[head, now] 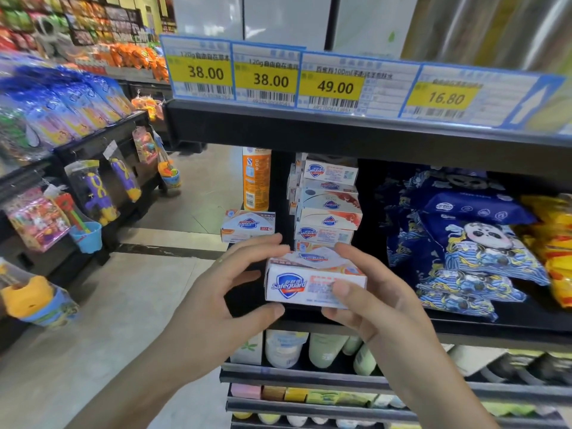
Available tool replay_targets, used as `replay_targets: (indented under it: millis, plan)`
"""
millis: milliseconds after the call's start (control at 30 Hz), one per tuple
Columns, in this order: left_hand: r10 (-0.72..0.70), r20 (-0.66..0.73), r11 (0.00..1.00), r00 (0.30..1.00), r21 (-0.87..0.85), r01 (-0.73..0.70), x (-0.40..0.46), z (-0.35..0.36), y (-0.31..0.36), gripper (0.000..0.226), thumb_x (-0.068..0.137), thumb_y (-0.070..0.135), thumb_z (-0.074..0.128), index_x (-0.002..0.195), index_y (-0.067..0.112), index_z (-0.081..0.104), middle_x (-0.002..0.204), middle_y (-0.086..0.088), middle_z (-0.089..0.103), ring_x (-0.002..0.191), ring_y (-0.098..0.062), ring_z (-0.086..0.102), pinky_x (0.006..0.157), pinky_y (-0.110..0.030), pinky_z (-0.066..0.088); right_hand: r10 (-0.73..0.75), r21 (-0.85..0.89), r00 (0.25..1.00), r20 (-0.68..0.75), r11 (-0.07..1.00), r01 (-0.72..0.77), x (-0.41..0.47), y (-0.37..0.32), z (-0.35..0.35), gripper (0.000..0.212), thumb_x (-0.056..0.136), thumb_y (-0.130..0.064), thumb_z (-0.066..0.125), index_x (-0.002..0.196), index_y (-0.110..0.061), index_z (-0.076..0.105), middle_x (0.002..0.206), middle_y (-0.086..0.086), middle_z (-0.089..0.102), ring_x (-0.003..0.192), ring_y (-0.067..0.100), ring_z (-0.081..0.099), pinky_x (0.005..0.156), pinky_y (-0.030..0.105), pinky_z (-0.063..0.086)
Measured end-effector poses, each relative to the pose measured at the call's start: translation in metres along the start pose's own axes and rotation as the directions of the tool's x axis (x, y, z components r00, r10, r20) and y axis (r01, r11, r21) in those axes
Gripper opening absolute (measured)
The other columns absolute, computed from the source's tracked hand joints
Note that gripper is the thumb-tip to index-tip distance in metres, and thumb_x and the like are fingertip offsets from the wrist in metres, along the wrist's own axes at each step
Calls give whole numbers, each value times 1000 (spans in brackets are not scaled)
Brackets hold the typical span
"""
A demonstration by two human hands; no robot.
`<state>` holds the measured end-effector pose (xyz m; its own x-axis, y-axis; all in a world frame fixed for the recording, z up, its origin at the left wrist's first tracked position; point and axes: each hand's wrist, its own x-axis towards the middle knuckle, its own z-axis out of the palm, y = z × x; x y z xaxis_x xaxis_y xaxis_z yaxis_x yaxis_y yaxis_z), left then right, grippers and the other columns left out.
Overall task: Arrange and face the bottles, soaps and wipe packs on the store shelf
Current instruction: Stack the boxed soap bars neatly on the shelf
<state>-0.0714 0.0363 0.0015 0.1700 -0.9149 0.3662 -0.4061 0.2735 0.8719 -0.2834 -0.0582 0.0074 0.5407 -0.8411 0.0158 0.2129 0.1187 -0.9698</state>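
A white Safeguard soap box [297, 284] is held at the front edge of the black shelf [495, 328]. My right hand [368, 301] grips its right end, thumb on the front face and fingers over the top. My left hand [229, 292] is at its left end, fingertips touching the top corner, thumb under the lower left. Behind it rises a stack of soap boxes [328, 209]. Another soap box [247, 226] lies upside down to the left, with an orange bottle [256, 178] standing behind it. Blue panda wipe packs [473, 243] lie piled to the right.
Yellow packs [554, 243] sit at the far right. Price tags [269, 75] line the shelf above. Pale bottles [325, 351] fill the shelf below. Across the aisle on the left, a black rack carries hanging toys [93, 193]. Grey floor lies between.
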Motion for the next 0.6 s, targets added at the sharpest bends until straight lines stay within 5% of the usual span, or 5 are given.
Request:
replay_targets:
  millis: [100, 333, 467, 600]
  plan:
    - [-17, -12, 1000, 1000, -23, 17, 0, 2, 3, 61, 80, 8, 84, 125, 44, 65, 141, 16, 61, 136, -12, 54, 104, -29, 52, 58, -35, 998, -36, 998, -59, 0, 2, 3, 61, 66, -31, 88, 125, -25, 71, 118, 3, 76, 102, 26, 75, 76, 30, 61]
    - [-110, -7, 994, 994, -16, 110, 0, 1, 5, 51, 81, 6, 84, 112, 44, 68, 118, 12, 74, 119, -16, 65, 97, -33, 53, 167, -72, 984, -61, 983, -172, -1, 6, 12, 44, 74, -44, 78, 111, -20, 77, 102, 19, 76, 78, 27, 73, 71, 34, 60]
    - [-148, -24, 986, 989, -76, 146, 0, 3, 5, 44, 79, 25, 87, 112, 46, 67, 117, 13, 75, 119, -15, 66, 98, -36, 52, 139, -169, 988, -71, 974, -149, -3, 5, 12, 38, 79, -59, 80, 106, -31, 77, 102, 10, 78, 86, 28, 74, 82, 44, 62]
    - [-203, -28, 969, 979, -147, 197, 2, 4, 4, 40, 78, 29, 84, 111, 44, 68, 117, 9, 76, 115, -17, 69, 96, -35, 53, 59, -261, 997, -48, 963, -70, -8, 5, 9, 49, 83, -60, 68, 126, -37, 66, 120, -9, 74, 106, 14, 72, 96, 45, 58]
